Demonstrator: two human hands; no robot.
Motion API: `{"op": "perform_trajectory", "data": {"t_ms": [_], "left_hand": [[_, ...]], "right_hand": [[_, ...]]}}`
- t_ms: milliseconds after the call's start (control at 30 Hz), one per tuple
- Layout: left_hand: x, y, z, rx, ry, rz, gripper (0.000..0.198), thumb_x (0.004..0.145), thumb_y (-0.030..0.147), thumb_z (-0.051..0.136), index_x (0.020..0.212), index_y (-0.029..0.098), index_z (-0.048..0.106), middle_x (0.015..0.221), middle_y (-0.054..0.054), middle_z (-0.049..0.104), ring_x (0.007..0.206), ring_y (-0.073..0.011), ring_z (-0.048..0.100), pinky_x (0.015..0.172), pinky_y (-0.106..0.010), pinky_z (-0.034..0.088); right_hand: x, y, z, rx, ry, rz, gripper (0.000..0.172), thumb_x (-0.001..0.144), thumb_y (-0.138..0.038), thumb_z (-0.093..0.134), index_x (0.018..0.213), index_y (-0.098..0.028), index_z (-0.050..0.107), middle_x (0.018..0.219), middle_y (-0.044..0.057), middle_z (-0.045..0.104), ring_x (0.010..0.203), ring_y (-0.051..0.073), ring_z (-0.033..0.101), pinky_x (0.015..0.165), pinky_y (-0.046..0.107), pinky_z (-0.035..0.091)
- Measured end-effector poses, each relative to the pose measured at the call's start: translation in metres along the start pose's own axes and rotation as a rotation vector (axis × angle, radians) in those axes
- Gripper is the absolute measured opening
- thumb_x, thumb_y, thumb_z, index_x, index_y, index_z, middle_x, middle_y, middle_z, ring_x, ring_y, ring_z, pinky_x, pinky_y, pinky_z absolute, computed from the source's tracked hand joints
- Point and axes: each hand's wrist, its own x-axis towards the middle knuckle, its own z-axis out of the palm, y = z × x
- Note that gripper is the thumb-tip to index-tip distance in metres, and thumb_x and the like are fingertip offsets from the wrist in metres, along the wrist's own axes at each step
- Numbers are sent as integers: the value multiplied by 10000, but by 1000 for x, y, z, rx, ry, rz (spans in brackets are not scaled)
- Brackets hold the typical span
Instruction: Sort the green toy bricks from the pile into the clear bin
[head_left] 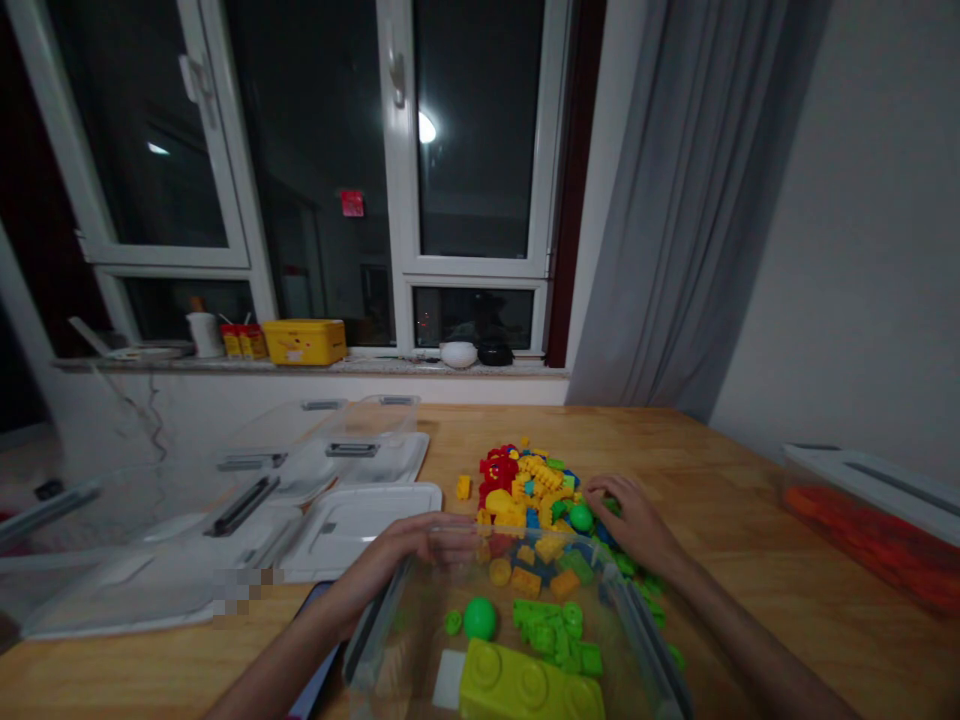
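A clear plastic bin point(637, 640) stands at the table's near edge, holding green bricks, a green ball point(479, 617) and a large lime brick point(529, 685). My left hand point(405, 555) curls over the bin's far left rim and grips it. Just beyond the bin lies a pile of red, yellow, blue and green bricks point(525, 485). My right hand point(634, 520) rests on the right side of that pile, fingers curled among green pieces beside a second green ball point(580, 517). What those fingers hold is hidden.
Several clear bins and white lids point(352, 520) are stacked on the left of the wooden table point(750, 580). A lidded bin of red pieces point(870, 520) sits at the right edge. The windowsill behind carries a yellow box point(304, 341), cups and bowls.
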Motion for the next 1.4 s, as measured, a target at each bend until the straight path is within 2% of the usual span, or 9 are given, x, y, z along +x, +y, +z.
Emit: {"op": "perform_trajectory", "data": {"t_ms": [100, 200, 333, 500, 633, 800, 1033, 1233, 1400], "left_hand": [[0, 3, 5, -10, 25, -30, 612, 587, 69, 481, 1149, 175, 702, 1212, -97, 713, 1163, -351, 620, 1047, -535, 389], [-2, 5, 9, -34, 32, -40, 602, 597, 85, 484, 1148, 185, 703, 1196, -86, 723, 1165, -338, 619, 1074, -525, 369], [-5, 7, 13, 4, 54, -19, 586, 624, 116, 484, 1163, 206, 697, 1247, -70, 698, 1216, -342, 581, 1101, -530, 339], [-7, 11, 19, 10, 38, -10, 585, 612, 121, 488, 1147, 213, 705, 1230, -70, 707, 1201, -341, 592, 1091, -529, 350], [-10, 17, 24, 28, 49, 0, 572, 645, 124, 484, 1173, 205, 691, 1220, -83, 711, 1199, -342, 594, 1090, -534, 343], [-10, 24, 31, 12, 52, 0, 574, 640, 78, 463, 1159, 155, 695, 1198, -105, 720, 1162, -333, 622, 1071, -522, 367], [-10, 26, 34, 23, 87, -9, 565, 618, 55, 450, 1100, 166, 723, 1158, -93, 739, 1139, -332, 637, 1032, -517, 400], [-10, 23, 32, -12, 86, -12, 574, 616, 52, 450, 1109, 162, 722, 1144, -102, 744, 1114, -324, 654, 1057, -524, 381], [-12, 27, 38, -30, 118, -13, 566, 615, 48, 453, 1104, 153, 718, 1168, -74, 737, 1148, -310, 635, 1072, -484, 387]], "right_hand": [[-1, 20, 9, -116, -45, -81, 244, 887, -413, 538, 987, -249, 689, 1078, 78, 675, 1084, 272, 555, 1003, 439, 402], [8, 29, 13, -176, -57, -20, 298, 908, -404, 491, 1082, -238, 668, 1131, 84, 660, 1112, 267, 541, 1016, 434, 393], [37, 37, 19, -231, -72, 92, 352, 916, -410, 446, 1157, -242, 639, 1239, 67, 641, 1204, 248, 517, 1062, 394, 360], [83, 54, 42, -291, -112, 257, 378, 857, -362, 551, 1194, -211, 634, 1198, 86, 685, 1124, 246, 592, 959, 344, 416], [103, 66, 57, -325, -135, 397, 417, 853, -389, 550, 1221, -206, 615, 1088, 88, 741, 1012, 256, 646, 855, 355, 443], [104, 69, 58, -334, -194, 399, 324, 827, -383, 580, 1104, -254, 688, 1016, 37, 774, 1004, 243, 659, 838, 342, 425], [104, 68, 49, -356, -218, 378, 195, 803, -332, 610, 917, -250, 746, 958, 20, 782, 949, 210, 680, 796, 292, 414], [104, 66, 59, -353, -173, 397, 209, 798, -318, 602, 911, -223, 751, 917, 28, 783, 915, 197, 687, 760, 266, 411], [104, 60, 63, -326, -85, 426, 217, 752, -225, 611, 910, -220, 760, 869, 43, 787, 926, 209, 695, 806, 274, 424]]}}
